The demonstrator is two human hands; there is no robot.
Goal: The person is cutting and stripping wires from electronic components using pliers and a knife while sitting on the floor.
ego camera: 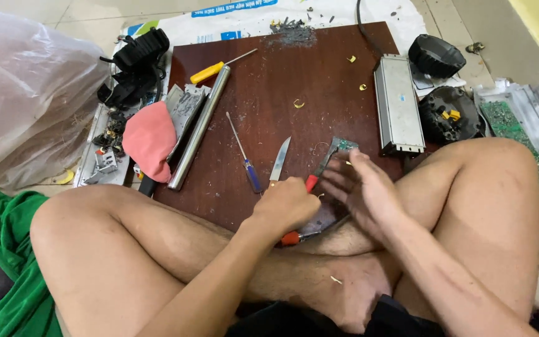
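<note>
Red-handled pliers (312, 187) sit at the near edge of a dark brown wooden board (263, 93), jaws up toward a small green circuit board (343, 145). Left hand (285, 205) is closed in a fist around the handles; a second red grip shows below the fist. Right hand (362, 190) is motion-blurred, fingers spread beside the circuit board; can't tell whether it grips it.

Risks (judged): pliers may slip off the thin board edge w/ the right fingers so close, pinching them; bare legs lie directly under the work, so sharp offcuts could drop on skin. The kitchen knife (279, 161), bare steel blade, lies just left of the fist, within easy reach of a careless move.

Materials: board surface smooth, dusted w/ grey filings and curled yellow shavings. Blue-handled screwdriver (244, 155), thin shaft, lies beside the knife. Long polished metal tube (199, 128) runs diagonally at board's left; yellow-handled screwdriver (219, 67) near its top. Ribbed grey aluminium casing (398, 112), rectangular, at right. Soft pink cloth (149, 140) and black plastic parts (135, 65) off the left edge; a larger green circuit board (513, 128) far right; clear plastic bag (26, 93) far left.
</note>
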